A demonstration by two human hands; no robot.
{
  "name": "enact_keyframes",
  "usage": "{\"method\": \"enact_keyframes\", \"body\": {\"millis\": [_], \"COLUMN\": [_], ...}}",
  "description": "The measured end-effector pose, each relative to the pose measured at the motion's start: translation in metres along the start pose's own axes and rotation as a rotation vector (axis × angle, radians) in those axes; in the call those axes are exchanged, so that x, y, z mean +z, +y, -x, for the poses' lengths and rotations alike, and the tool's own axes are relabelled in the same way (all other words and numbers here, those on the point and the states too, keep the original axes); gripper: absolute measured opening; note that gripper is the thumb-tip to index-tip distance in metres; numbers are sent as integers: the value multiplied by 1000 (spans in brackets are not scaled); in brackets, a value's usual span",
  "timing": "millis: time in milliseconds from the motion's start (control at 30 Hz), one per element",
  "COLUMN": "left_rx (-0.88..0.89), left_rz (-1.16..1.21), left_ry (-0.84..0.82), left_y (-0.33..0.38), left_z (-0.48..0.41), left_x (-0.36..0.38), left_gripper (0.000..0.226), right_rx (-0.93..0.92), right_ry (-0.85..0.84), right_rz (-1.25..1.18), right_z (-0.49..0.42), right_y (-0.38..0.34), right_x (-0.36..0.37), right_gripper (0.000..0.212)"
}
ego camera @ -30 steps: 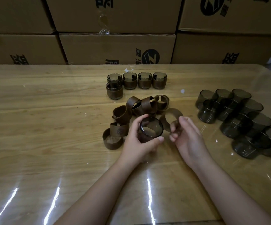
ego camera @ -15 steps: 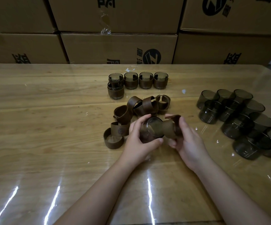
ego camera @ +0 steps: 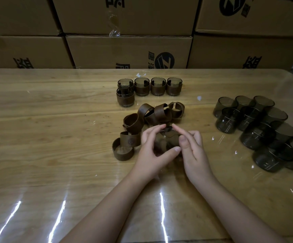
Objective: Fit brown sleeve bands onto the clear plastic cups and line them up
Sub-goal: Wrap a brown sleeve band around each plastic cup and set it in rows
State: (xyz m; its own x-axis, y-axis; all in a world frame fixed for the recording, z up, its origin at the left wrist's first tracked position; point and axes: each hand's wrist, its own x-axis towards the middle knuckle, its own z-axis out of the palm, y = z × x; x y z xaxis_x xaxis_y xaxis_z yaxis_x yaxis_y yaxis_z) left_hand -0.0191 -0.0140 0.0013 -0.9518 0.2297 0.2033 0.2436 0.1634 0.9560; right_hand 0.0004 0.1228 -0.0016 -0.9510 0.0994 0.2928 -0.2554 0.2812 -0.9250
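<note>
A glossy wooden table (ego camera: 37, 137) runs up to a wall of stacked cardboard boxes (ego camera: 128, 50). In my head view, both hands meet at the centre of it. The left hand (ego camera: 152, 151) curls around a smoky cup (ego camera: 161, 146), and the right hand (ego camera: 193, 151) pinches the sleeve band (ego camera: 171, 140) that sits on or half over it; I cannot tell how far it is seated. Loose bands (ego camera: 152, 114) are heaped from ten to twelve o'clock of the hands. Five finished cups (ego camera: 158, 85) stand further out at twelve, and the bare cups (ego camera: 257, 123) cluster at three. My worry is that the band goes on crooked or its open ends spring apart if the pinch slackens. The cup could also squirt out of the left fingers into the heap just behind it. As for writing, the boxes carry black printed characters, mostly cut off, and a round logo (ego camera: 165, 60) with slanted strokes. One loose band shows a round stamp (ego camera: 130, 141), too small to read.
</note>
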Motion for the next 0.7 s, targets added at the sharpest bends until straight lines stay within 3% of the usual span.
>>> {"method": "enact_keyframes", "body": {"millis": [167, 400, 700], "left_rx": [-20, -12, -86], "left_rz": [11, -67, -18], "left_ry": [30, -18, -38], "left_y": [1, 4, 11], "left_z": [-1, 3, 2], "left_x": [0, -1, -2], "left_gripper": [56, 57, 65], "right_rx": [55, 159, 132], "right_ry": [-32, -101, -21], "right_rz": [-18, -125, -67], "right_z": [-2, -3, -4], "right_y": [-2, -4, 1], "right_x": [0, -7, -3], "right_gripper": [36, 68, 53]}}
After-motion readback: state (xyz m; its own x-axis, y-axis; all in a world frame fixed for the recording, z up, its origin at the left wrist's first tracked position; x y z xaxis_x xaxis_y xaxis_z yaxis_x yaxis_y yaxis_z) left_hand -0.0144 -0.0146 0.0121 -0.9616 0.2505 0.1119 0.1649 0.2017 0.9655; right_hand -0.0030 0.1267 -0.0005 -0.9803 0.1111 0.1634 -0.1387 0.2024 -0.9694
